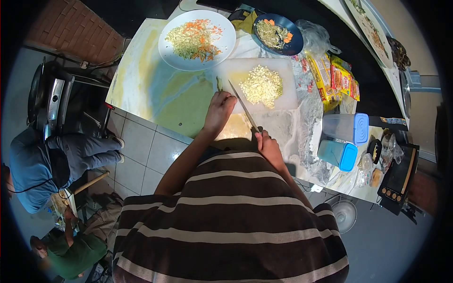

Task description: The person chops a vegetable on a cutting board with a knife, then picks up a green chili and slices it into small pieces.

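Note:
My right hand point(270, 150) is wrapped around the dark handle of a kitchen knife point(244, 106), whose blade slants up and left over the cutting board point(289, 75). My left hand point(221, 112) is closed, fingers bent together, just left of the blade. A slim green strip point(219, 84), perhaps a vegetable piece, sticks out above its fingers; what they hold underneath is hidden. Pale chopped pieces point(262, 86) lie heaped on the white board, right of the blade. A white plate point(170, 57) at the back left carries chopped orange, pale and green bits.
Behind the board stands a dark bowl point(298, 47) of shredded vegetables with orange slices. Yellow packets point(325, 80) and two blue-lidded containers point(348, 157) point(360, 128) occupy the right side. Two people point(33, 160) point(78, 254) are at the left, away from the table.

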Demonstrator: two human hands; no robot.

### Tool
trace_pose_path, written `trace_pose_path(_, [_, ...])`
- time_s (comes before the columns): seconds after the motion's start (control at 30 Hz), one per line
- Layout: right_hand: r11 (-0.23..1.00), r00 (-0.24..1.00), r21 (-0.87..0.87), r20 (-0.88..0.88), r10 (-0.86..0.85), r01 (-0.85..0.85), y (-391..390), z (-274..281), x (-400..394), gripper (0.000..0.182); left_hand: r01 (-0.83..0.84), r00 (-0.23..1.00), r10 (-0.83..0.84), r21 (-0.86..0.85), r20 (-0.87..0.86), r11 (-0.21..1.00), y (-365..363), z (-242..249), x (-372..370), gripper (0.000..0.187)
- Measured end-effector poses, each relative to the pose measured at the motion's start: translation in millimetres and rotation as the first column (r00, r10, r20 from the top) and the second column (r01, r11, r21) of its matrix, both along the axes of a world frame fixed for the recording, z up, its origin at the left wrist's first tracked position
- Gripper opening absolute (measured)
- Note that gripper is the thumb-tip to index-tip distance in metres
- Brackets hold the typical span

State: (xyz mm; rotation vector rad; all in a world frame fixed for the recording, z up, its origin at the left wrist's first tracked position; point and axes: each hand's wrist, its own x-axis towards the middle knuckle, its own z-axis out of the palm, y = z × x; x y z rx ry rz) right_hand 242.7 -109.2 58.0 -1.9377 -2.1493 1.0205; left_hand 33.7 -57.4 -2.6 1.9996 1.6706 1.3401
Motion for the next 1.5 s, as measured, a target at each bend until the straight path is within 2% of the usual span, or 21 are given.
trace_pose_path(0.13, [1.0, 0.999, 0.003, 0.042, 0.004, -0.005, 4, 3, -2, 0.04, -0.001, 1.0, 0.001, 0.005, 0.003, 1.0, 0, -2, 0, 0.016])
trace_pose_path(0.33, [0.998, 0.999, 0.053, -0.039, -0.022, 0.024, 4, 5, 3, 0.035, -0.011, 1.0, 0.011, 0.018, -0.018, 1.0, 0, -4, 0, 0.013])
trace_pose_path(0.4, [0.998, 0.997, -0.044, -0.062, -0.039, 0.037, 3, 8, 4, 0.038, -0.018, 1.0, 0.018, 0.026, -0.022, 0.999, 0, -4, 0, 0.013])
trace_pose_path(0.53, [0.998, 0.997, -0.051, -0.071, -0.031, 0.027, 0, 8, 3, 0.038, -0.019, 1.0, 0.019, 0.016, -0.024, 1.0, 0, -3, 0, 0.013])
trace_pose_path(0.7, [0.999, 0.999, 0.037, -0.036, 0.014, -0.013, -3, -4, 3, 0.037, -0.017, 1.0, 0.017, 0.005, -0.016, 1.0, -1, -4, 0, 0.012])
trace_pose_path(0.8, [0.998, 1.0, 0.052, 0.016, 0.022, -0.023, -1, -5, 0, 0.038, -0.023, 0.999, 0.023, 0.009, -0.031, 1.0, 0, -3, 1, 0.011])
trace_pose_path(1.03, [0.998, 1.0, 0.06, 0.008, -0.015, 0.015, 2, 4, 2, 0.039, -0.021, 1.0, 0.022, 0.022, -0.017, 1.0, 0, -2, 2, 0.015])
trace_pose_path(1.3, [0.995, 0.987, -0.031, -0.131, -0.096, 0.093, -3, 2, 9, 0.034, 0.014, 1.0, -0.013, 0.012, -0.014, 1.0, 4, 0, 5, 0.02])
trace_pose_path(1.5, [0.993, 0.984, -0.071, -0.142, -0.106, 0.097, -4, 5, 5, 0.034, -0.002, 0.996, 0.011, -0.096, 0.088, 0.995, 2, 1, 6, 0.024])
